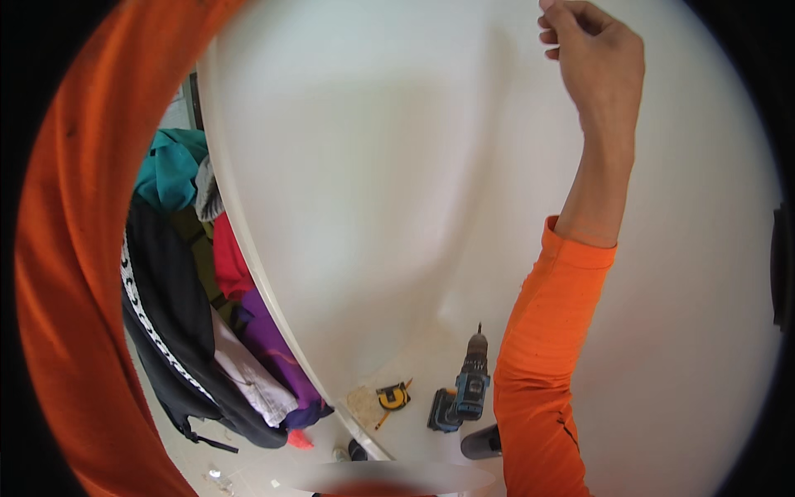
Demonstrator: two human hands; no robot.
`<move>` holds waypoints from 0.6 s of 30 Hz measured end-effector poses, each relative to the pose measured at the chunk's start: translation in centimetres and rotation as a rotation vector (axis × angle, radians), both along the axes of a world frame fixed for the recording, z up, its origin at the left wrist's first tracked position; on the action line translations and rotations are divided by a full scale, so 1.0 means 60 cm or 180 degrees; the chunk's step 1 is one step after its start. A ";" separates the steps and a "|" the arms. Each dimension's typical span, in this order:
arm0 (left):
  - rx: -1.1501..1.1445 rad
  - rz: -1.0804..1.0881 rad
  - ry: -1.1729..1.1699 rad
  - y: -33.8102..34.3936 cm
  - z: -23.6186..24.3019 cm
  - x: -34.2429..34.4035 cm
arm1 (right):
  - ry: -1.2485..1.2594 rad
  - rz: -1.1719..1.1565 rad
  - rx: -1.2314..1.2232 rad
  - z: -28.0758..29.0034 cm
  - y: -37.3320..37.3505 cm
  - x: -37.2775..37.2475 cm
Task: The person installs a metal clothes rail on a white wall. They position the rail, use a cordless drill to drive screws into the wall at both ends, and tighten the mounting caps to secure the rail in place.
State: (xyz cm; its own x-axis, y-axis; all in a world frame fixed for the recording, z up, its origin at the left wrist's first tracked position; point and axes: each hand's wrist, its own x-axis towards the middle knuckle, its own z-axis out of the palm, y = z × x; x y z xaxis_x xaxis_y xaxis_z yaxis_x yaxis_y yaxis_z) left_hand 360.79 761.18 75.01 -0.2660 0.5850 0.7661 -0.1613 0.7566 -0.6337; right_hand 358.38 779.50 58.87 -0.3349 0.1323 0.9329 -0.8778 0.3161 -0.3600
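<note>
My right hand (603, 62) is raised at the top right in front of a large white panel (348, 166). Its fingers are curled, thumb and forefinger drawn together at the picture's upper edge; whatever they may hold cannot be made out. My left arm, in an orange sleeve (58, 240), runs up the left side and out at the top, so the left hand is out of sight. Below stands a dark blue-and-black cordless drill (474, 385), bit pointing up the picture. Left of it lie a yellow-and-black tape measure (393, 398) and a pencil (383, 420).
Beyond the panel's pale edge (269, 286), clothes are heaped on the left: a black garment (170, 290), a purple one (269, 331), a teal one (172, 170). A dark rounded object (480, 443) sits by my right sleeve. Pale floor tiles (248, 476) show at lower left.
</note>
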 end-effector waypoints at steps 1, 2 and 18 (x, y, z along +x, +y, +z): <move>-0.0106 -0.0163 -0.0149 -0.003 0.002 0.000 | 0.0122 0.0185 -0.0028 0.006 -0.008 -0.002; -0.0062 -0.0059 -0.0116 -0.006 0.005 -0.001 | 0.0040 0.0313 -0.0066 0.015 -0.014 -0.006; -0.0109 0.0164 -0.0331 -0.002 0.008 0.004 | 0.1004 0.1879 -0.1107 0.143 0.050 -0.009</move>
State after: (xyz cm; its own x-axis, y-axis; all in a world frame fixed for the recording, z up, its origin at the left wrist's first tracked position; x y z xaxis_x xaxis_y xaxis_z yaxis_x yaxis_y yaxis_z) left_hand 361.00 761.04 75.52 -0.3735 0.5939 0.7126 -0.1313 0.7267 -0.6743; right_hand 357.81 782.53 67.44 -0.1655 0.3181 0.9335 -0.9441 -0.3247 -0.0568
